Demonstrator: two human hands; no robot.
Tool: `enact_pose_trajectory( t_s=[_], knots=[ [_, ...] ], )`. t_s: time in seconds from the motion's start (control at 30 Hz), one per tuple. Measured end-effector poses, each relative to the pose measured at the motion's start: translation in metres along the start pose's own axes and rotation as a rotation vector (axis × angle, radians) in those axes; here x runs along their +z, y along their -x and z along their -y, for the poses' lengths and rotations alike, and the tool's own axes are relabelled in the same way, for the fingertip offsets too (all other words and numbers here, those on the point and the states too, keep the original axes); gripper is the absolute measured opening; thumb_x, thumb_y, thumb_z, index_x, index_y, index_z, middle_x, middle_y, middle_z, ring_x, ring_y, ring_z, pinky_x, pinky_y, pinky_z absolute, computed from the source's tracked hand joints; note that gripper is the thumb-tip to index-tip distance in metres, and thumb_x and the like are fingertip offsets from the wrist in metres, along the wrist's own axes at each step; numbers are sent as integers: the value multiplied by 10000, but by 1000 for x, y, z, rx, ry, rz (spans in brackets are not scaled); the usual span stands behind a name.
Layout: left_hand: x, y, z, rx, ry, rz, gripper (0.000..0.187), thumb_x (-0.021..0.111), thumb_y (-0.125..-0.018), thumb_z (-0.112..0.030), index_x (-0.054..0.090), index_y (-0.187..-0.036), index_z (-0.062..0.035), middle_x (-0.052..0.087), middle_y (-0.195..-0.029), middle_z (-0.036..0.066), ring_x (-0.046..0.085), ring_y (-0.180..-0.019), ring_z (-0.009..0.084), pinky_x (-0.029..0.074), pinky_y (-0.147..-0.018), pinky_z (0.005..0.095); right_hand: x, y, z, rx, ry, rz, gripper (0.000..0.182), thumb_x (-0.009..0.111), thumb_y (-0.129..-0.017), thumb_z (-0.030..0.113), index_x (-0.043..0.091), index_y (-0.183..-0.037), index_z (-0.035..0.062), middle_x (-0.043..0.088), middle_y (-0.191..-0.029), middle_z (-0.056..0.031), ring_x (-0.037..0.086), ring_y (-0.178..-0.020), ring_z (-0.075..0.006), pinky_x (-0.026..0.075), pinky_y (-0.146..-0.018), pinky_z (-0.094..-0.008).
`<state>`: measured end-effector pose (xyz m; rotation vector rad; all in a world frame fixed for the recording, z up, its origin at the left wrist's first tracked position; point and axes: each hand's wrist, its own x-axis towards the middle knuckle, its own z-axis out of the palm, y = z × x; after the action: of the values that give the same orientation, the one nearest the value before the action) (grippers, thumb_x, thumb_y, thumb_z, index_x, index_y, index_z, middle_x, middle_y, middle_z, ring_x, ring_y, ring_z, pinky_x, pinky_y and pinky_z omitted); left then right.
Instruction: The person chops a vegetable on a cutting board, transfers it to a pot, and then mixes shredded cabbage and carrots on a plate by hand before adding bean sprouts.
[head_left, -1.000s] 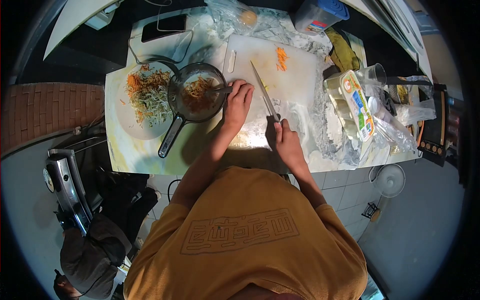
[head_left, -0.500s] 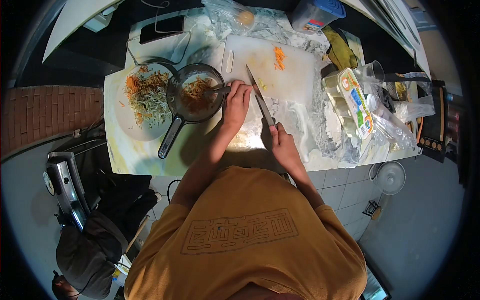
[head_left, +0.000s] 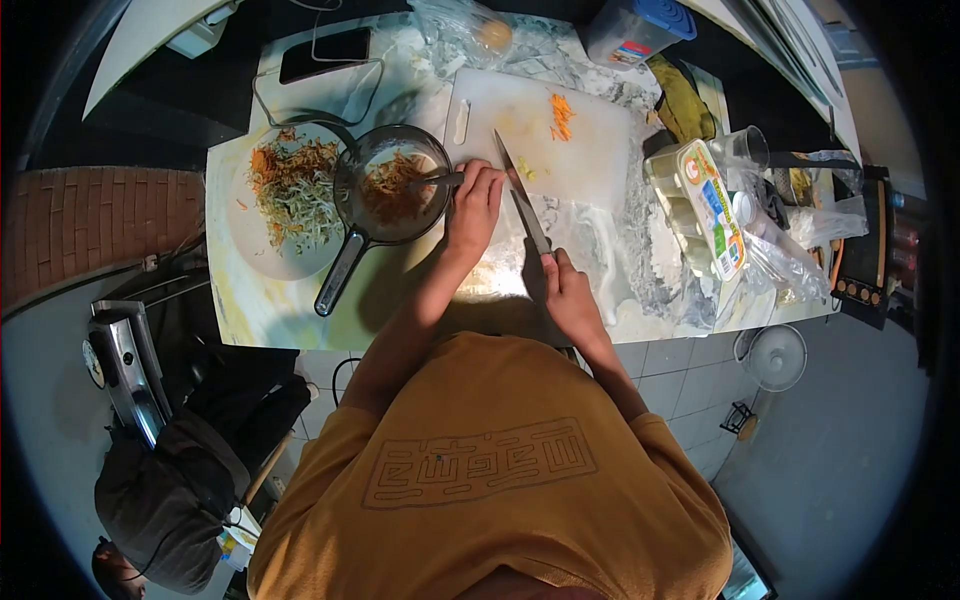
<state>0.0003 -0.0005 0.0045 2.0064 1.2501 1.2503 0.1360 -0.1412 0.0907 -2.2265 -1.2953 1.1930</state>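
Observation:
My left hand [head_left: 473, 210] is closed, its fingers curled round the end of a dark-handled utensil [head_left: 436, 181]. The utensil's head lies in brown, shredded food inside a dark pan [head_left: 342, 272]. My right hand [head_left: 572, 295] grips a kitchen knife [head_left: 524, 206] by its handle. The blade points away from me, its tip over the white cutting board [head_left: 595, 165]. On that board lie orange shreds [head_left: 562, 117], which look like carrot, and a few small pale yellow-green bits [head_left: 526, 169].
Left of the pan, a large plate [head_left: 262, 258] carries sprouts and orange shreds. An egg carton [head_left: 712, 205], a clear cup [head_left: 745, 147] and plastic bags stand at right. Farther back are a phone [head_left: 322, 57] and a blue-lidded container [head_left: 640, 32]. A person [head_left: 165, 500] is at lower left.
My hands, the knife and the utensil show almost no movement. The person at lower left has shifted slightly further left in view.

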Motion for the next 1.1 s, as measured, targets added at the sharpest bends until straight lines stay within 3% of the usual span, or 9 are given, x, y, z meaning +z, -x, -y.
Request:
enact_pose_trajectory(
  t_s=[0.3,0.43,0.5,0.53,0.6,0.63,0.9,1.1],
  knots=[
    [0,-1,0,-2,9,2,69,672,-887,16,658,-943,-21,613,-979,126,579,-970,353,473,-843,444,2,-2,0,28,-26,34,512,388,-1111,384,537,-1268,-81,657,-853,-376,642,-866,-564,494,-741,-587],
    [0,-1,0,-5,19,5,59,664,-893,13,662,-943,-19,619,-986,127,582,-973,353,475,-838,440,5,-3,-3,5,6,3,492,387,-1111,383,544,-1224,-69,657,-851,-374,641,-864,-566,496,-746,-593],
    [0,-1,0,-4,19,3,57,661,-897,10,664,-945,-18,622,-987,128,583,-972,353,476,-836,440,7,-3,-5,-72,30,-63,481,403,-1114,392,561,-1150,-61,620,-715,-304,631,-697,-493,465,-640,-523],
    [0,-1,1,-9,27,5,54,660,-899,8,667,-946,-17,624,-986,129,585,-970,353,478,-836,440,6,-4,-3,-72,30,-61,481,403,-1114,392,561,-1150,-61,620,-715,-304,631,-697,-493,465,-640,-523],
    [0,-1,1,-14,33,9,51,658,-902,5,669,-947,-16,627,-986,130,587,-968,354,480,-835,440,3,-6,4,-19,49,16,444,384,-1109,377,535,-1127,-40,661,-832,-361,642,-862,-567,503,-742,-604],
    [-1,-1,1,-14,33,10,50,658,-903,3,670,-948,-16,627,-983,131,589,-966,353,481,-834,440,4,-7,3,-18,48,16,444,384,-1109,377,535,-1127,-40,661,-832,-361,642,-862,-567,503,-742,-604],
    [1,0,3,-4,17,-4,68,666,-891,13,658,-949,-20,625,-982,130,587,-960,354,479,-846,443,32,-24,-13,-107,322,-173,389,402,-1098,356,498,-1207,-5,674,-747,-320,679,-722,-522,538,-627,-609],
    [0,-1,-1,-19,-48,14,138,685,-865,4,626,-982,-40,604,-1032,131,575,-1007,363,469,-881,459,23,-15,-14,-102,347,-157,401,388,-1103,368,478,-1218,-5,676,-733,-308,676,-692,-519,536,-592,-600]
  ],
)
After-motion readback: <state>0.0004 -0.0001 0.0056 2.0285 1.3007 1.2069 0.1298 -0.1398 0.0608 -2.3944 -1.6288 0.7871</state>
